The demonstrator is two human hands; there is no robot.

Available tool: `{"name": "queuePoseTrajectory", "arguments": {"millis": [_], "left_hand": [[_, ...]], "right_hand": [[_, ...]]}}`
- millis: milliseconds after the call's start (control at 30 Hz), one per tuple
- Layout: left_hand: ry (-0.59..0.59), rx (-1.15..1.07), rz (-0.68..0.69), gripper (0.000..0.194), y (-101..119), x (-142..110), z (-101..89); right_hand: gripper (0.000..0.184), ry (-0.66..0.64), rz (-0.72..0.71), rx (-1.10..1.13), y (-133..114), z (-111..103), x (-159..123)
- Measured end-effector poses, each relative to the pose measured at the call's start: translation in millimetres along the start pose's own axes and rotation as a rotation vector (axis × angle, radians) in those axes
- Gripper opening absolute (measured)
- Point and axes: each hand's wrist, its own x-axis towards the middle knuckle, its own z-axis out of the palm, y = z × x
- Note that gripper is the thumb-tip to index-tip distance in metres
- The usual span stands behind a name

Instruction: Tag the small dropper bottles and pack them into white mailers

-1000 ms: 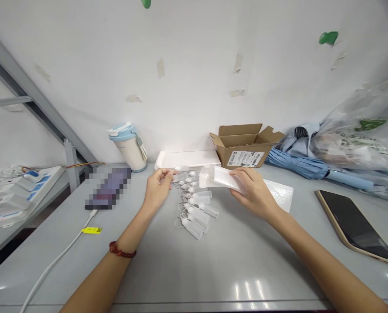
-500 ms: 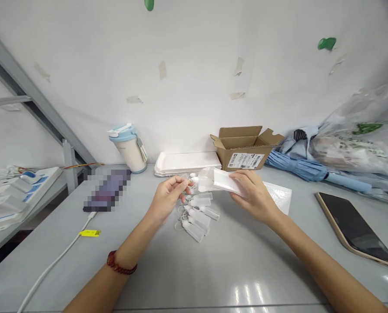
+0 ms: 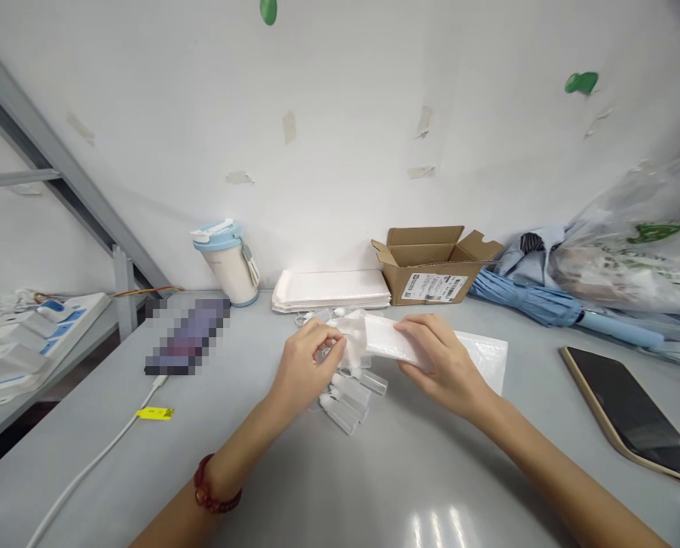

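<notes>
My right hand (image 3: 445, 361) is wrapped around a white bubble mailer (image 3: 394, 339), holding it tilted above the table. A thin translucent flap (image 3: 355, 339) sticks out of the mailer's left end. The thumb and index finger of my left hand (image 3: 308, 361) are pinched together at that flap's edge. Below and behind the flap lie several small clear plastic bottles (image 3: 351, 392) with thin loops, partly hidden by my left hand and the flap.
A stack of white mailers (image 3: 333, 289) lies against the wall, beside an open cardboard box (image 3: 431, 266). On the left stand a cup (image 3: 231, 266) and a blurred phone (image 3: 188, 335). A folded umbrella (image 3: 534, 301), plastic bag (image 3: 630, 251) and black-screened phone (image 3: 630, 403) are on the right.
My left hand has moved right and slightly down, from just beside the flap to its edge. The mailer in my right hand has shifted slightly left.
</notes>
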Motion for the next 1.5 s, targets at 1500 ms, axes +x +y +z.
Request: {"name": "queuePoseTrajectory", "arguments": {"millis": [1500], "left_hand": [[-0.365, -0.746, -0.626, 0.026, 6, -2, -1.9]], "right_hand": [[0.056, -0.144, -0.180, -0.024, -18, 0, 1]]}}
